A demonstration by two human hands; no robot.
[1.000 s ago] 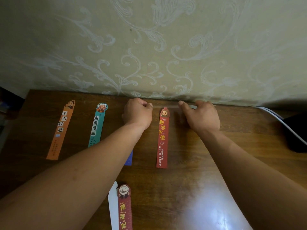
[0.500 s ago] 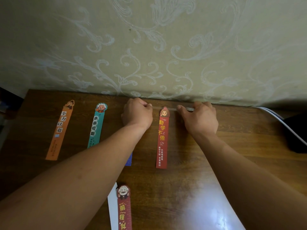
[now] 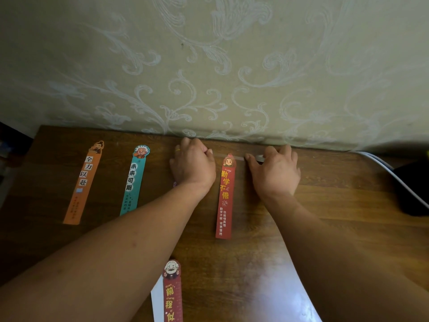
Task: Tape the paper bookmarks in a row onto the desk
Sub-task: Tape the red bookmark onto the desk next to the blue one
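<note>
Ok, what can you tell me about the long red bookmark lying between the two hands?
The long red paper bookmark lies flat on the brown wooden desk, its rounded top toward the wall. That top shows a cartoon face; big yellow characters run down the middle, small white ones below. A strip of clear tape stretches across the top, pinched by the left hand on one side and the right hand on the other.

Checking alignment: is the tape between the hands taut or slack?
Taut: tape runs straight from left hand to right hand across the red bookmark.
</note>
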